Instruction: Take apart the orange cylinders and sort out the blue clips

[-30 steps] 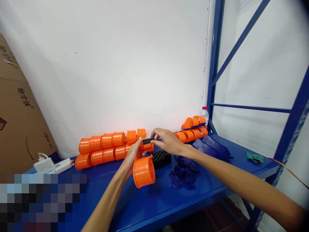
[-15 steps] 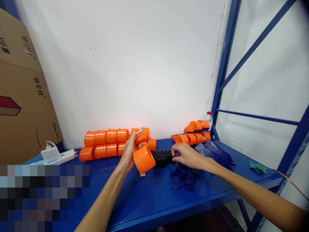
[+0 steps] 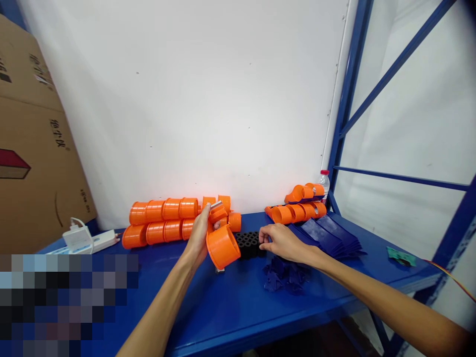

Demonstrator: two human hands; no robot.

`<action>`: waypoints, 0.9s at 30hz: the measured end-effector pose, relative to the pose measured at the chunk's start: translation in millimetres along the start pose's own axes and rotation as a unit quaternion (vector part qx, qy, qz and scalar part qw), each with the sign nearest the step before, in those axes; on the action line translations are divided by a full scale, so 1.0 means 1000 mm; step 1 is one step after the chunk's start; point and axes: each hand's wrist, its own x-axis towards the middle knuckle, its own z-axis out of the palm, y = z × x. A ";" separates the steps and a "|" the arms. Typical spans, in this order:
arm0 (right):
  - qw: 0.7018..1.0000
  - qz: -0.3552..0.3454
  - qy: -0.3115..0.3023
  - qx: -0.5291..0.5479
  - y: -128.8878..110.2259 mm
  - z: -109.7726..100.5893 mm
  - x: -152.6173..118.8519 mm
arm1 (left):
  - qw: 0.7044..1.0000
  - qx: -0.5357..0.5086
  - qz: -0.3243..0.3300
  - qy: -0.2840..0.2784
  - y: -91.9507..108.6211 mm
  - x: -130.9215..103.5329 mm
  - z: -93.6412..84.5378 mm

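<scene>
In the head view, our left hand [image 3: 199, 235] holds the orange part [image 3: 224, 247] above the table [image 3: 208, 312], its fingers closed round the narrow upper end while the wide cup hangs tilted below, its mouth turned to the right. A pale grey strip [image 3: 216, 203] sticks out at the top of that part, close to our thumb. Our right hand [image 3: 280, 240] is at the right edge of the black tubes [image 3: 247, 244], which stand packed together with their open ends up; its fingers are curled, thumb and forefinger near each other, and we cannot tell whether a tube is between them. Just in front of this hand lies a pile of blue pieces [image 3: 284, 275], and to its right a fanned stack of blue sheets [image 3: 330, 233]. Orange cups [image 3: 159, 220] lie in two rows behind our left hand, near the wall. To work well here, we judge it best to pinch one tube at the outer edge of the cluster, by its sides near the top, and lift it straight up so that its neighbours stay standing. Our left grip should be firm but not squeezing, since the orange wall looks thin, and our right wrist is better held high enough to clear the blue pile.
</scene>
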 end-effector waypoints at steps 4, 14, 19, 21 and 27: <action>1.000 -0.004 0.004 0.003 0.001 0.001 0.000 | 1.000 -0.003 -0.010 0.004 0.000 0.001 0.000; 0.981 -0.117 0.150 0.031 -0.021 -0.010 -0.017 | 0.998 0.030 0.050 -0.025 -0.007 0.007 -0.007; 0.941 -0.312 0.120 -0.057 -0.069 -0.010 -0.039 | 0.989 0.081 0.115 -0.034 -0.014 0.014 -0.010; 0.929 -0.348 0.098 -0.078 -0.080 -0.006 -0.038 | 0.984 0.103 0.141 -0.021 -0.014 0.014 -0.009; 0.940 -0.203 0.264 0.076 -0.066 -0.012 -0.005 | 0.977 0.170 0.105 -0.072 -0.016 0.010 -0.002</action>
